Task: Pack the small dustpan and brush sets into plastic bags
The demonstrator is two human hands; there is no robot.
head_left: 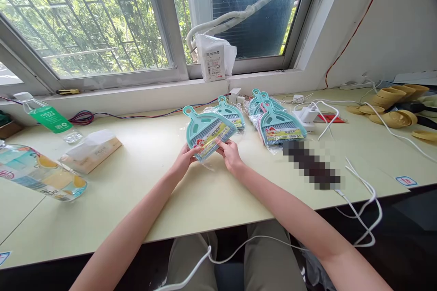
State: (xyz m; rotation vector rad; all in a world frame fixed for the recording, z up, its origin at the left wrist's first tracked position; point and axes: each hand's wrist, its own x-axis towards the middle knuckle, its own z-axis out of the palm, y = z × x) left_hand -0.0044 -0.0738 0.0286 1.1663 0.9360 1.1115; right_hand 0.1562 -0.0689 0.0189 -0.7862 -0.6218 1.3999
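Both hands hold one mint-green dustpan and brush set point(205, 129) in clear plastic wrap, tilted above the table. My left hand point(185, 160) grips its lower left edge, thumb on the label. On the lower right edge, my right hand point(231, 154) pinches the wrap and the card. Just behind lies another wrapped set point(228, 111). Farther right is a pile of several similar sets point(280, 123), the front one showing a yellow label with a red figure.
At the left are a tissue pack point(92, 150), a large drink bottle point(41, 173) and a green-labelled bottle point(51, 118). A blurred dark object point(312, 166), white cables point(370, 191), a charger point(305, 116) and yellow cups point(392, 100) occupy the right. A wrapped box point(214, 61) stands on the sill.
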